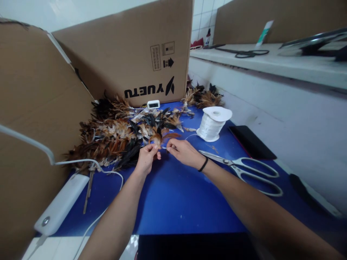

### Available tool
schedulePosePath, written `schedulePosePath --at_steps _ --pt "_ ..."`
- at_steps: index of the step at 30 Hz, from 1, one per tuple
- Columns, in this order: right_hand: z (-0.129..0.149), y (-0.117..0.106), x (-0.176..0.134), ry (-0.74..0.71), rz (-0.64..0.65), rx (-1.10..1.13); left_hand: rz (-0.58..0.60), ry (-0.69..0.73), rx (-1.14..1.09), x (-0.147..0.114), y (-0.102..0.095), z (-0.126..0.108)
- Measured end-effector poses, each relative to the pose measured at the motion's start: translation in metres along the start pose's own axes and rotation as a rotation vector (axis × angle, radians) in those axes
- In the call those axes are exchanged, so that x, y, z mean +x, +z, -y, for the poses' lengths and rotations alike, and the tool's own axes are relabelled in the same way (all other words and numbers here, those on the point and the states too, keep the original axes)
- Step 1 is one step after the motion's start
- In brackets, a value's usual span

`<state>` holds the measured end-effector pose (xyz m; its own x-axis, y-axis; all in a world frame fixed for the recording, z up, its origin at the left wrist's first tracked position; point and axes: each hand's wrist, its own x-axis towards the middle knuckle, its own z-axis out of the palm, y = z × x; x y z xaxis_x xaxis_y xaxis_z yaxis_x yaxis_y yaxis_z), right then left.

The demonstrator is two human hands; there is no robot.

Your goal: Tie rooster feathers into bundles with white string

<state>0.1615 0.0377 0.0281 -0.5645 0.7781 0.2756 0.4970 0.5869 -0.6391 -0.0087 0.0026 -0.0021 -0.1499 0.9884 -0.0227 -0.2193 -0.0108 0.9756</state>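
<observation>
In the head view, a person is working with both hands over a blue tabletop (168, 206). The left grip (151, 151) is pinching a little feather bunch (156, 140) between thumb and fingers, with no gap showing. So the bunch is sitting right at the left grip's fingertips. The right grip (170, 147) is waiting just beside it, on the right. Its fingers are pressing together and seem to be holding the white ribbon (191, 135), though the hand is hiding part of it. The ribbon is running from a fat white spool (213, 128), which is standing past the right grip, on its right. A big feather pile (108, 131) is lying past the left grip and off to its left. Big scissors (227, 161) are resting to the right of the right grip, with nobody touching them.

The person seems to be bringing ribbon and feathers together. This step is probably calling for a steady left pinch, with the right grip guiding the ribbon close to the feather ends.
</observation>
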Motion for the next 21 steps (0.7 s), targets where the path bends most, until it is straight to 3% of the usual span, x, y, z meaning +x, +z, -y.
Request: schedulePosePath --at_steps 4,7,12,18,21 --pt "0.001 -0.001 -0.001 -0.016 -0.001 -0.076 -0.022 0.060 0.053 0.001 0.001 -0.001" --pt "0.005 -0.003 -0.004 -0.050 -0.013 -0.278 -0.077 0.111 0.148 0.003 -0.001 0.000" --pt "0.023 -0.009 -0.014 -0.119 -0.037 -0.639 -0.172 0.285 0.582 0.004 -0.008 -0.004" --pt "0.044 -0.019 -0.011 -0.296 -0.013 -0.781 -0.083 0.629 0.907 -0.005 -0.002 -0.014" --pt "0.052 -0.028 -0.003 -0.339 0.043 -0.771 -0.024 0.673 0.980 -0.007 -0.001 -0.012"
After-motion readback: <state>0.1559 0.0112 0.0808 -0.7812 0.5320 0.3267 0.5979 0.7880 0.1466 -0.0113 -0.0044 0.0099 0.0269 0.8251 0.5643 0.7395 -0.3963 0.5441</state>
